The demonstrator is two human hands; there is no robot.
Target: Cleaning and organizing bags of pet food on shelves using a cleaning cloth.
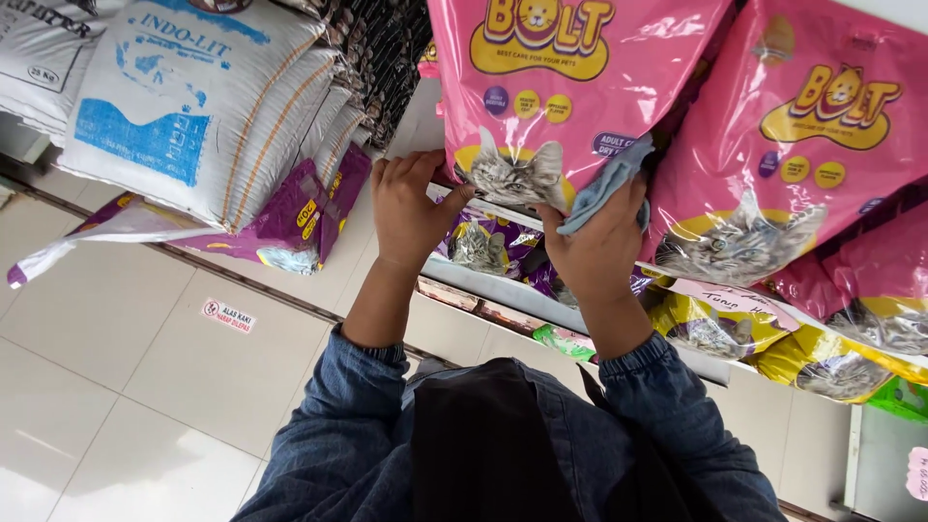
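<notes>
The left hand (411, 208) pinched the pink bag's (556, 87) slick, floppy lower edge — likely heavy; the right hand (599, 242) fingers clutched a blue cloth (604, 184).

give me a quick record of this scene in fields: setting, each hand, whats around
setting: shop shelf stocked with pet food bags
left hand: grips lower edge of pink cat food bag
right hand: presses blue-grey cloth against that bag
beside: second pink bag at right
below: purple bags and yellow bags
left side: white sacks stacked on tiled floor
</notes>
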